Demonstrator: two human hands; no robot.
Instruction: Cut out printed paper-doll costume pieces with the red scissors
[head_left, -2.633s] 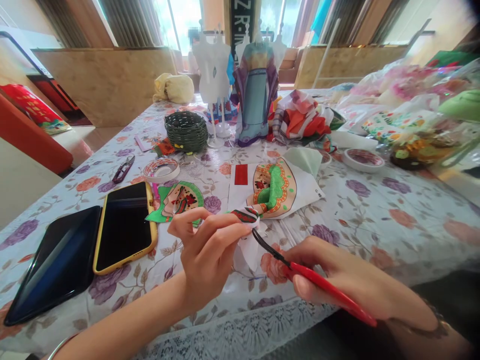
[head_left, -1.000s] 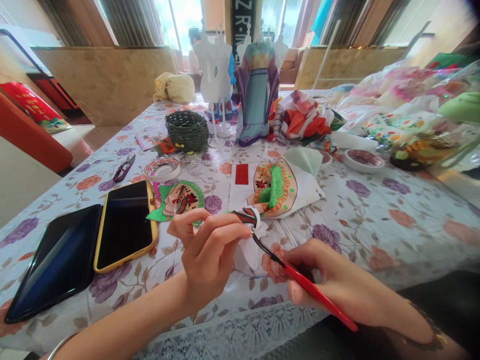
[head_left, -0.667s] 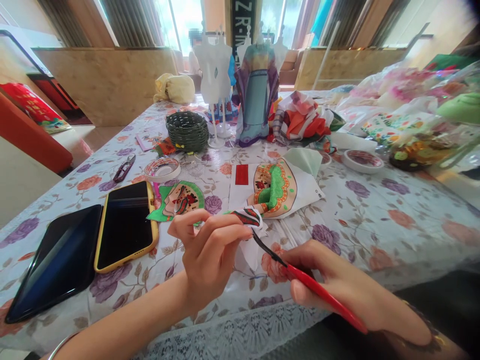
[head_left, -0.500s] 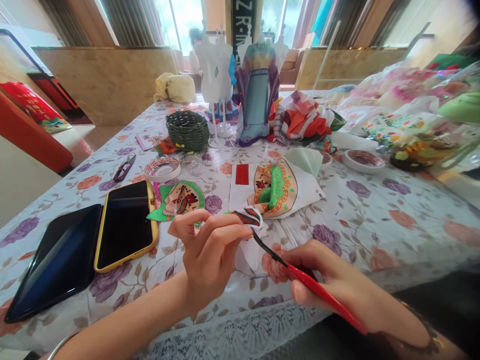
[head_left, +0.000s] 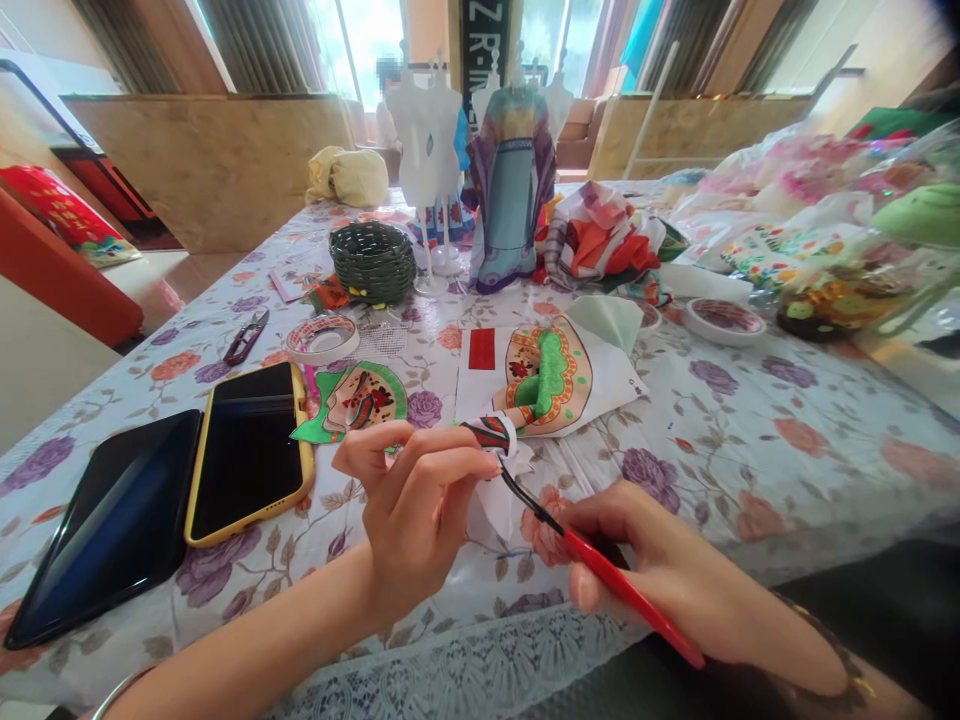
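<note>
The scrap (head_left: 491, 436), seemingly thin, limp and light, is pinched above the table (head_left: 750, 440) between thumb and fingers of the left hand (head_left: 416, 510); it is best held near the cut. The scissors (head_left: 577, 545) are clasped in the closed right hand (head_left: 675, 580), blades at its edge.

Left hand (head_left: 416, 510) is pinching a small printed fabric piece (head_left: 491, 437) just above the floral tablecloth (head_left: 750, 440), and the right hand (head_left: 675, 575) has red-handled scissors (head_left: 600, 565) with the blade tips right at that piece. A yellow-cased phone (head_left: 247, 450) lies beside a dark tablet (head_left: 105, 525), left of the hands.
</note>
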